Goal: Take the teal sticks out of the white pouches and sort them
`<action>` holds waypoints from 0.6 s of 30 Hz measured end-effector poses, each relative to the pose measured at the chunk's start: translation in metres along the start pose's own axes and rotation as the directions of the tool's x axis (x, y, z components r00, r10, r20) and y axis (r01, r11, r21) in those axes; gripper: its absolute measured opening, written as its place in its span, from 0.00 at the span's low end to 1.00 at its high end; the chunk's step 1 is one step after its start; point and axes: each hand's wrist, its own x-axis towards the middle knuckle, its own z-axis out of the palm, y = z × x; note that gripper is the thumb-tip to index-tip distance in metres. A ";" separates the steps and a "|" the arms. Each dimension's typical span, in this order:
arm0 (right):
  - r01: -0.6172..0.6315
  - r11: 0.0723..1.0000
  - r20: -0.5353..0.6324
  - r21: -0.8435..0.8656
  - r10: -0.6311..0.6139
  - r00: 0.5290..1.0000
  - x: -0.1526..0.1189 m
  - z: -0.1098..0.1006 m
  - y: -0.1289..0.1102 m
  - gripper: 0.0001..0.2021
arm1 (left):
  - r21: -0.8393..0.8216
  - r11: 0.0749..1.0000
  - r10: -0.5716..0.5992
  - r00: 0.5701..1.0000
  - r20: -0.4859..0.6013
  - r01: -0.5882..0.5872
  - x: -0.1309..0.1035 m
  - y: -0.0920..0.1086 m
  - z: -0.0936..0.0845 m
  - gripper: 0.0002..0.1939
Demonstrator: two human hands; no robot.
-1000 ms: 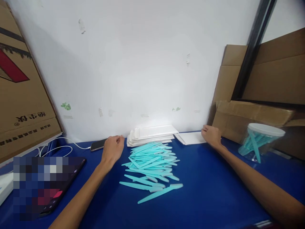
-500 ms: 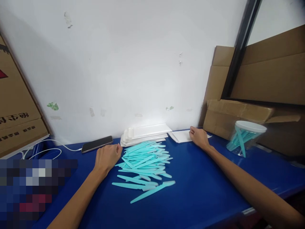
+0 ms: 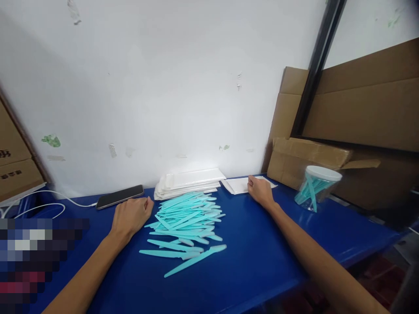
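Note:
A heap of turquoise eyebrow razors [image 3: 188, 213] with pale blade covers lies mid-table, several loose ones nearest me. My left hand [image 3: 131, 214] rests as a closed fist on the blue table, left of the heap and just in front of a phone [image 3: 120, 196]. Nothing shows in its curled fingers. My right hand [image 3: 260, 189], also closed into a fist, rests on a flat white packet [image 3: 236, 186] behind and right of the heap. No held thing is visible in it. Beside that packet, against the wall, lies a stack of flat white packets [image 3: 191, 179].
A clear jar [image 3: 317, 192] with a white lid holds more turquoise razors at the right. Cardboard boxes [image 3: 304, 159] stand behind it, and another box [image 3: 16, 161] stands at the left. A white cable [image 3: 70, 198] runs to the phone. The blue table [image 3: 255, 257] ends at front right.
The whole view has shifted, so everything appears a little further left. Both fists keep their places on the table and packet; the razors have not moved.

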 end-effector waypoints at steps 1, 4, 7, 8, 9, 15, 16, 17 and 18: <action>0.007 1.000 0.008 -0.002 -0.006 1.000 0.000 0.000 -0.001 0.08 | 0.000 1.000 0.001 1.000 0.004 -0.001 0.000 0.000 0.000 0.26; 0.014 1.000 0.022 -0.005 -0.014 1.000 -0.001 -0.001 -0.005 0.07 | 0.001 1.000 0.010 1.000 0.018 -0.010 0.000 0.000 -0.001 0.26; 0.000 1.000 0.022 -0.006 0.000 1.000 0.000 -0.002 -0.006 0.08 | 0.004 1.000 0.024 0.999 0.031 -0.024 0.000 -0.001 -0.001 0.26; -0.003 1.000 0.024 -0.005 0.003 1.000 0.000 -0.002 -0.006 0.08 | 0.004 1.000 0.026 0.999 0.034 -0.027 0.000 -0.001 -0.001 0.26; -0.003 1.000 0.027 -0.004 0.003 1.000 0.000 -0.003 -0.006 0.08 | 0.005 1.000 0.027 0.999 0.038 -0.027 0.000 -0.002 -0.001 0.26; -0.075 0.997 0.033 -0.003 0.075 0.997 0.000 -0.003 -0.010 0.08 | -0.011 0.999 0.035 0.999 0.041 -0.035 0.002 -0.004 0.002 0.26; -0.095 0.995 0.028 0.000 0.095 0.995 0.000 -0.003 -0.011 0.09 | -0.015 0.999 0.035 0.999 0.041 -0.035 0.002 -0.004 0.002 0.26; -0.109 0.994 0.024 0.007 0.109 0.994 0.000 -0.003 -0.013 0.09 | -0.018 0.999 0.034 0.998 0.043 -0.033 0.003 -0.004 0.002 0.26; -0.118 0.993 0.020 0.016 0.118 0.993 0.000 -0.003 -0.016 0.09 | -0.022 0.999 0.032 0.998 0.045 -0.031 0.003 -0.005 0.001 0.25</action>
